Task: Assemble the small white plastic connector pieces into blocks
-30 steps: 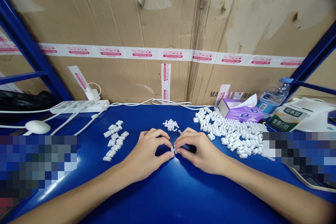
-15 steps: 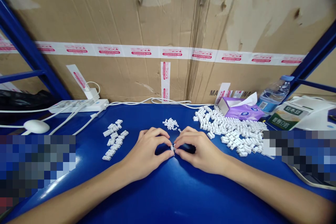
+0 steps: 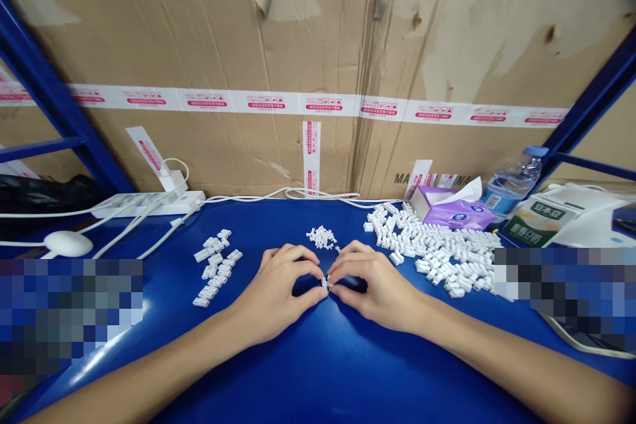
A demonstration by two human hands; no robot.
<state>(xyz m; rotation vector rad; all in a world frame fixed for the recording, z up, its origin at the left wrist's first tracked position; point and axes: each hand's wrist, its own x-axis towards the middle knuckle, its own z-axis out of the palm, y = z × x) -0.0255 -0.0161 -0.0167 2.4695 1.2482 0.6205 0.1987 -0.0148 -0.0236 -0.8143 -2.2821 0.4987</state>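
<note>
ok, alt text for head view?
Person's left hand and right hand meet at a small white part over a blue table. A group of white pieces lies at left, a small heap beyond the hands, a large spread at right.

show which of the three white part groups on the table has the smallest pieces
The middle pile, beyond the left hand and right hand: its pieces look smaller than those in the left-side group or the large right-side pile.
</note>
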